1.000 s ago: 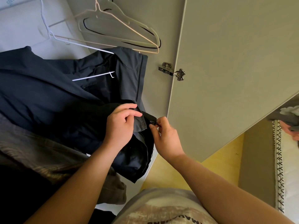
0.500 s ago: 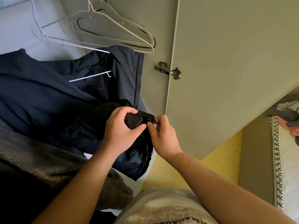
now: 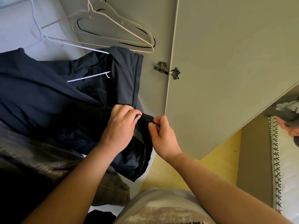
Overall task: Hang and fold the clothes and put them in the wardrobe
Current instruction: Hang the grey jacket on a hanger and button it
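Now | left hand (image 3: 120,126) grips dark jacket (image 3: 48,97) hem | right hand (image 3: 161,135) pinches zipper pull (image 3: 152,121) | risk: teeth misalign, zipper jams or snags fabric

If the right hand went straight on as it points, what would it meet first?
The right hand meets the jacket at the zip it pinches; just behind, probably the left hand, depth unclear.

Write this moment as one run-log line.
left hand: grips dark jacket | right hand: pinches zipper pull | white hanger: inside dark jacket
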A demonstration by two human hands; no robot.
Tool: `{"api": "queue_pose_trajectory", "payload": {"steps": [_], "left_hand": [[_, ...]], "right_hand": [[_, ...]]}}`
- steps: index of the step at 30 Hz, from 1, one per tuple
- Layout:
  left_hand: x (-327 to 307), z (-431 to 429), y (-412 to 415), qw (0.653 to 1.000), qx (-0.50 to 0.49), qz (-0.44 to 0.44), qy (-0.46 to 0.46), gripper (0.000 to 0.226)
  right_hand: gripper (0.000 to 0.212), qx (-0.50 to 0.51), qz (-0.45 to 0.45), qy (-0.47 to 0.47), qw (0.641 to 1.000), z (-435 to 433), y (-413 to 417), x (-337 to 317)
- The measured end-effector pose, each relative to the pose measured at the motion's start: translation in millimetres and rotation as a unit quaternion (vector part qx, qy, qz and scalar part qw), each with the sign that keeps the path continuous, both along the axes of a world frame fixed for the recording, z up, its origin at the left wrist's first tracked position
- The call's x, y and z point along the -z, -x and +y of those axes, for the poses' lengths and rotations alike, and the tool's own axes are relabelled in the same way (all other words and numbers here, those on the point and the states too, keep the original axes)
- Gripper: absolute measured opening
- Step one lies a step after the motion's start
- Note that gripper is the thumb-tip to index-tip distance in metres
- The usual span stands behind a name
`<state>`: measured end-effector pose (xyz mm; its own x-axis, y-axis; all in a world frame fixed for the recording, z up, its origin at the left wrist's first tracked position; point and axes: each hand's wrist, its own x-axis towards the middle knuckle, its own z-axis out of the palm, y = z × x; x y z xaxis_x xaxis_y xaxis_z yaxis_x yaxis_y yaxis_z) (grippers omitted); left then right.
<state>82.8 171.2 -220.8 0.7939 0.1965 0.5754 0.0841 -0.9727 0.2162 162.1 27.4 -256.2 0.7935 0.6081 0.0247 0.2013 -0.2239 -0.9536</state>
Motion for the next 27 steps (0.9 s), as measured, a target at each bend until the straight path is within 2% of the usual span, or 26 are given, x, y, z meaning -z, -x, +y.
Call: {"api": "queue_pose_trajectory", "payload": {"steps": [2,5,8,11,13,21,27], "left_hand": [[1,0,-2,1.0,-0.004,-0.002,-0.027,0.01],[0,-1,-4,1.0,-0.015,-0.019,-0.003,0.01],[-2,-4,-4,0.995,-0.015,-0.056,0.082,0.014],[-6,-11,-3,0.965,-0.073,-0.106,0.229,0.007],[-4,-11,-2,0.949,-0.105,-0.127,0.271,0.012],[-1,2,-2,0.982,0.003,-0.092,0.167,0.019],[-8,5,-2,0.977,0.028,-0.067,0.2,0.022]], "right_hand": [[0.019,0.0,-0.008,0.008,1.0,1,1,0],[0.022,0.001,-0.013,0.015,1.0,2,2,0],[0.024,-0.003,-0.015,0.019,1.0,3,4,-1],[0.024,-0.007,-0.02,0.026,0.999,4,4,-2],[0.024,-0.011,-0.015,0.024,1.0,5,5,-3],[0.021,-0.041,0.064,-0.034,0.997,2,7,-12],[0.023,-0.063,0.105,-0.028,0.992,2,9,-19]]}}
